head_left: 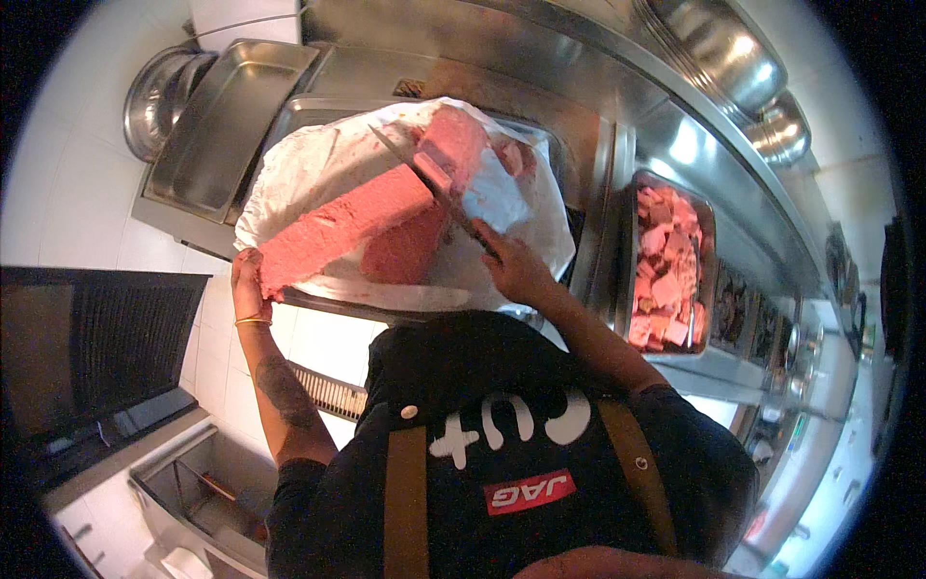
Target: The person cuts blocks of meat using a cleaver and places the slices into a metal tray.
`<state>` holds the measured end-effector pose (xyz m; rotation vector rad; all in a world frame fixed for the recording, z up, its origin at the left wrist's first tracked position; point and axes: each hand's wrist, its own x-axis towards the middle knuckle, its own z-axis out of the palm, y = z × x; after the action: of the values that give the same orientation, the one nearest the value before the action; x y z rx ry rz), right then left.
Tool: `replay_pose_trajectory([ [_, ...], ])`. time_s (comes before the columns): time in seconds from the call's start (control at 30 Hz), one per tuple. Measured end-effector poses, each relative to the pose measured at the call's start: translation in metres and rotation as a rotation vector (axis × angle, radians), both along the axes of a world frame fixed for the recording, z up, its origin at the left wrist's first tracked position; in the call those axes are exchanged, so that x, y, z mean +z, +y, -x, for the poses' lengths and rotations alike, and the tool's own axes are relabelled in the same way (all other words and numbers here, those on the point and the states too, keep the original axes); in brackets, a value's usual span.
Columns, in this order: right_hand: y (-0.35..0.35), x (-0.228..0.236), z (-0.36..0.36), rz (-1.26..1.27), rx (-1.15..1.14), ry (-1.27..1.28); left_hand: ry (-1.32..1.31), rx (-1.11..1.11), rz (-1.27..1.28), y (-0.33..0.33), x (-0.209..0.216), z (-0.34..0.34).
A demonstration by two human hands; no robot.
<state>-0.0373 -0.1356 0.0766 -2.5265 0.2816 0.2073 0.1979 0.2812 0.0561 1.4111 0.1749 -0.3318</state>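
Pink meat block [342, 222] lies slantwise on a white sheet [289, 169], its near end clasped by the left hand [248, 277]; the right hand [513, 268] is wrapped around the handle of a knife [457, 211], blade at the far end. Smooth, damp meat could slip from that single-ended hold, and a deep stroke might snag the sheet. Another meat piece [458, 140] crowds the blade's far side; meat cubes [666, 289] sit well apart, rightward.

commercial kitchen, with deep steel pan [217, 135] and metal bowls [725, 56]
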Motion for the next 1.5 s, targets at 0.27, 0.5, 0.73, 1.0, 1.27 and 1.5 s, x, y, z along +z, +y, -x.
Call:
replay_pose_trajectory([
  [0.27,-0.041,0.018,0.096,-0.032,-0.36,-0.281,-0.008,-0.124,0.034,-0.015,-0.004,-0.056],
  [0.5,-0.051,0.028,0.105,-0.067,-0.475,-0.176,0.211,-0.243,0.038,-0.005,-0.078,-0.118],
  [0.73,-0.04,0.02,0.146,0.038,-0.579,-0.164,-0.106,-0.13,-0.259,-0.026,-0.1,-0.111],
  [1.0,-0.025,0.025,0.162,0.026,-0.554,-0.094,-0.014,0.128,-0.094,-0.024,-0.103,-0.112],
  [1.27,-0.036,0.0,0.172,0.049,-0.477,-0.096,-0.015,0.577,-0.41,-0.036,-0.113,-0.096],
  [1.5,-0.063,0.01,0.181,-0.047,-0.552,-0.027,-0.316,0.431,-1.16,-0.04,-0.103,-0.075],
])
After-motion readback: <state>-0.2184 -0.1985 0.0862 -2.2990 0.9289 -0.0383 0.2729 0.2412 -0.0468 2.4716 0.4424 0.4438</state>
